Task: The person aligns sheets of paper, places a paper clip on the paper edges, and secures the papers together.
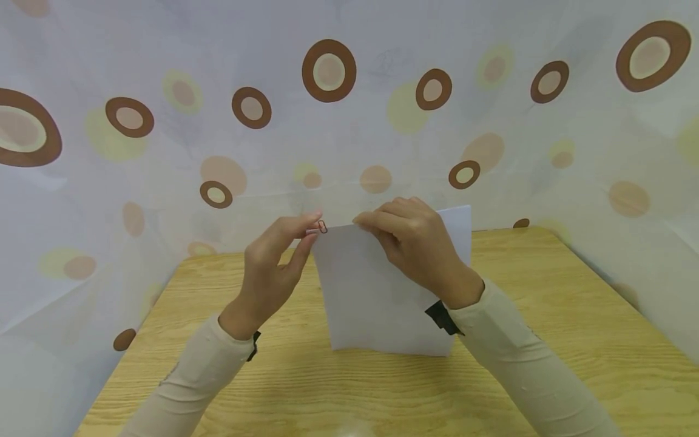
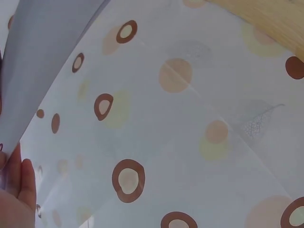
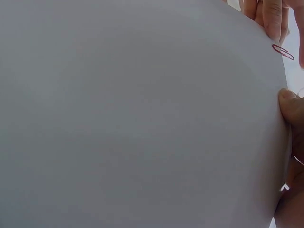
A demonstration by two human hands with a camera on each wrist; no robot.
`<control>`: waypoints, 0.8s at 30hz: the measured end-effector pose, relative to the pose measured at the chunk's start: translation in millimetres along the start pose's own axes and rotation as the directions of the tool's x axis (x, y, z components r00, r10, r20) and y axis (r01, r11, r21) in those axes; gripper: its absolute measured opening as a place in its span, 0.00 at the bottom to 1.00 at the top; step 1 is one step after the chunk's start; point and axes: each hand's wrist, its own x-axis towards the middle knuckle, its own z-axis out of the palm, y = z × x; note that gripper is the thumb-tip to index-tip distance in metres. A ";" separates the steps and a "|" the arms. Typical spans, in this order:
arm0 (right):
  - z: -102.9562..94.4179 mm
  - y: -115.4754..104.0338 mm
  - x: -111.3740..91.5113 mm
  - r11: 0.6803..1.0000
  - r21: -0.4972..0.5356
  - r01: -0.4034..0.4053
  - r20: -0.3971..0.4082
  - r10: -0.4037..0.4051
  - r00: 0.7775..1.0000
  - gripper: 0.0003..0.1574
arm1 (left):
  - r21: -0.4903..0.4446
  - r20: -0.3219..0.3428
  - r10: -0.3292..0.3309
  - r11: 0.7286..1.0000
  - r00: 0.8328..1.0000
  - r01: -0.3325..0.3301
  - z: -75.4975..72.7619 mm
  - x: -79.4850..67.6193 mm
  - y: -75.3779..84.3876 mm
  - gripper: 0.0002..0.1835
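White paper point(image 1: 377, 297) is held up above the table, its lower edge toward me. My right hand point(image 1: 417, 246) pinches its top edge between thumb and fingers. A small red paper clip point(image 1: 323, 227) sits on the edge at the top left corner, seen also as a red loop of the clip point(image 3: 283, 52) in the right wrist view. My left hand point(image 1: 273, 261) is at that corner, thumb and forefinger apart on either side of the clip. In the right wrist view its fingers point(image 3: 272, 21) lie straight against the paper's far side. Paper point(image 2: 42, 57) crosses the left wrist view's corner.
A wooden table point(image 1: 262, 388) spreads beneath both hands. White sheeting point(image 1: 349, 133) printed with brown rings and pale dots hangs behind it and along both sides. Dark straps point(image 1: 443, 317) show at the wrists, by the pale sleeves.
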 end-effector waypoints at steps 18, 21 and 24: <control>0.2 0.2 -1.5 1.000 0.002 0.004 -0.007 -0.004 1.000 0.07 | 0.064 -0.017 0.039 0.997 0.999 -0.038 1.0 -1.5 -0.6 0.14; 0.3 0.2 -1.7 1.000 0.000 0.005 -0.007 -0.005 1.000 0.07 | 0.070 -0.018 0.037 0.997 0.999 -0.035 1.2 -1.9 -1.1 0.14; 0.5 -0.2 -1.8 1.000 0.005 0.001 -0.008 -0.001 1.000 0.07 | 0.065 -0.014 0.033 0.997 0.999 -0.032 1.3 -2.3 -1.7 0.13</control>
